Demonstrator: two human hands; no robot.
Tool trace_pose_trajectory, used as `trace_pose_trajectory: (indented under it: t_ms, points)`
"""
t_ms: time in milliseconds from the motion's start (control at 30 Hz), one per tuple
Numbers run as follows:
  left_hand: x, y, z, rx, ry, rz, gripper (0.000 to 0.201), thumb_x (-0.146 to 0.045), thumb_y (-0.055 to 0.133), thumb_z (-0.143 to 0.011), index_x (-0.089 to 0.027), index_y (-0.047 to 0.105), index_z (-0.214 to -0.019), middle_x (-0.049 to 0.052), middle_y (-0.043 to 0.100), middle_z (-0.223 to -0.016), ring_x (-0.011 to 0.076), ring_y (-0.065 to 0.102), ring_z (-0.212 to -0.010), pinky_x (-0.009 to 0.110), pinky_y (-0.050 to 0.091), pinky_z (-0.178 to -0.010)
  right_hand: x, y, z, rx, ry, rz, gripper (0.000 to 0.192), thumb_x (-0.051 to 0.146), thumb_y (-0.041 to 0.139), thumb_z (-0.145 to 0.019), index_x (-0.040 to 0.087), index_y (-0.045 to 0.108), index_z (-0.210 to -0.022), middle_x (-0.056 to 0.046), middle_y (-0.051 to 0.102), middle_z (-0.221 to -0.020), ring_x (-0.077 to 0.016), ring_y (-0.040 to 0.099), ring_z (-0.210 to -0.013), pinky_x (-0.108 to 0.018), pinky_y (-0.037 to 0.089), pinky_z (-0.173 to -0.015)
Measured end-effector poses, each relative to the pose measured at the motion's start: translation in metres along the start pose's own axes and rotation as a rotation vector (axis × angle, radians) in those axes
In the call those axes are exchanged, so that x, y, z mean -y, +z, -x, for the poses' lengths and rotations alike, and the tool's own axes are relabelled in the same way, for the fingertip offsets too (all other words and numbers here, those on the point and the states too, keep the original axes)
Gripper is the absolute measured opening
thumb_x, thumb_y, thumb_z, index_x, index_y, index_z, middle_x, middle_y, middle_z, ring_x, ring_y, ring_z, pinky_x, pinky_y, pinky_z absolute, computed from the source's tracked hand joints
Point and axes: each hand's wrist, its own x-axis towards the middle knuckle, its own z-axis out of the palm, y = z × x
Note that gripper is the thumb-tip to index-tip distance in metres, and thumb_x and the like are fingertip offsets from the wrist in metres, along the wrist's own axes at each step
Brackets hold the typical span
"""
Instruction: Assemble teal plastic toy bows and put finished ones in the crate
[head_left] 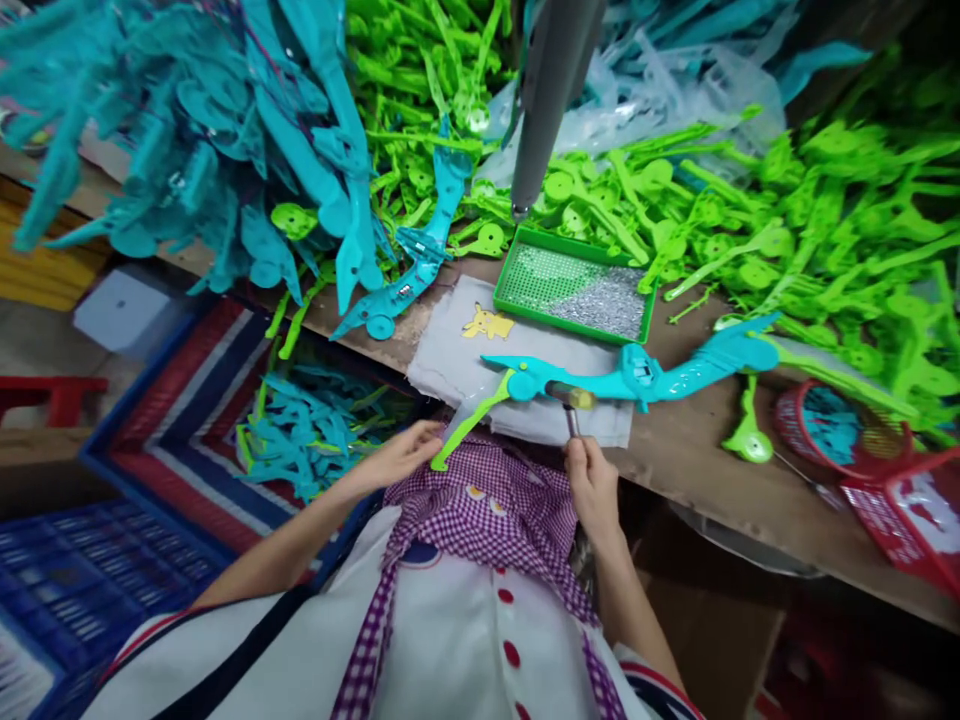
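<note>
A turquoise plastic toy bow body (592, 385) lies across a grey cloth (450, 350) at the table's front edge. Lime-green arms are joined to both of its ends. My left hand (401, 455) is closed, its fingertips at the lower end of the left green arm (476, 420). With my right hand (592, 485) I grip the handle of a small hammer (577, 397). Its yellowish head is over the middle of the turquoise body, slightly blurred; whether they touch I cannot tell.
A green tray (574, 285) of small metal pieces sits behind the cloth. Heaps of green arms (847, 220) and turquoise bodies (210, 120) cover the table's back. A grey machine post (551, 110) hangs above. Red baskets (795, 420) stand right; a striped bin (202, 430) is below left.
</note>
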Motion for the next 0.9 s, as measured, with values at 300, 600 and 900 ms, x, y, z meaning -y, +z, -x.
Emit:
trace_pose_trajectory:
  t_ms: [300,600,900]
  points:
    - [-0.015,0.043,-0.054,-0.174,-0.05,0.504,0.047,-0.061,0.072,-0.072,-0.014,0.064,-0.072,-0.005,0.048,-0.052,0.005,0.036,-0.043,0.02,0.021,-0.041,0.024,-0.007,-0.023,-0.038,-0.082,0.34,0.035,0.053,0.034,-0.094,0.025,0.05,-0.081,0.003,0.043,-0.053,-0.0174,0.046,-0.05,-0.028,0.027,-0.057]
    - [-0.009,0.045,-0.059,-0.253,-0.094,0.456,0.047,-0.06,0.071,-0.071,-0.015,0.062,-0.061,-0.002,0.051,-0.043,0.0059,0.037,-0.037,0.021,0.023,-0.039,0.032,-0.015,-0.037,-0.078,-0.146,0.54,0.037,0.05,0.034,-0.099,0.023,0.053,-0.082,0.002,0.043,-0.055,-0.0154,0.037,-0.05,-0.028,0.02,-0.057]
    - [-0.006,0.053,-0.065,-0.29,-0.035,0.483,0.045,-0.058,0.071,-0.072,-0.015,0.062,-0.059,-0.004,0.048,-0.043,0.0081,0.041,-0.043,0.022,0.029,-0.046,0.035,-0.018,-0.049,0.067,-0.086,0.604,0.032,0.046,0.038,-0.099,0.023,0.053,-0.082,0.003,0.042,-0.057,-0.0142,0.032,-0.05,-0.028,0.017,-0.058]
